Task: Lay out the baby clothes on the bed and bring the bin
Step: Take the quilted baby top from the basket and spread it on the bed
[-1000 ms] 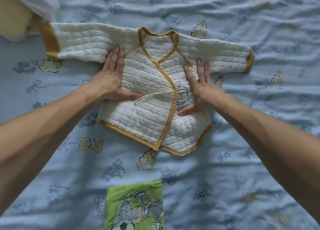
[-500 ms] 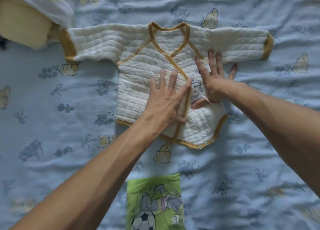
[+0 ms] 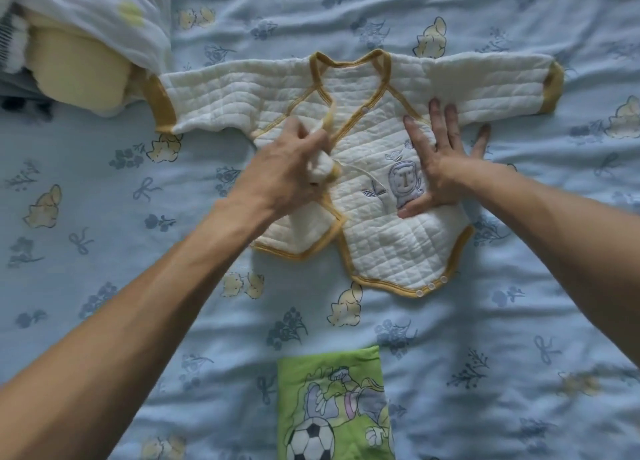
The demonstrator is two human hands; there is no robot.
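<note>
Since half a second ago the left hand [image 3: 277, 179] has stopped lying flat on the front and has bunched up the overlapping flap of the white quilted baby wrap-top with mustard-yellow trim [image 3: 381, 199], peeling it back toward the left of the frame; that uncovers a little blue embroidered lion [image 3: 405, 185] on the panel underneath, which was mostly hidden before; the right hand [image 3: 440, 168] has barely shifted.

Grip-wise: left hand is curled closed around a wad of the flap and its yellow edge, knuckles toward the camera, fabric poking out between the fingers; right hand is spread wide open, palm down, pressing the right side of the chest just beside the lion, thumb pointing toward it and holding nothing.

Top sits in the middle of the frame on the light blue bedsheet printed with flowers, bows and yellow animals [image 3: 104, 251], sleeves stretched out left and right, neckline toward the top; three snap buttons show on the bottom hem, and a thin white tie string runs across the front near the lion.

Upper left corner has a heap of other stuff — a pale yellow padded thing under a thin white gauzy cloth [image 3: 104, 19] — touching the left cuff; bottom centre, well apart from the top, a green folded cloth with a cartoon football print [image 3: 332, 407] runs off the frame edge.
</note>
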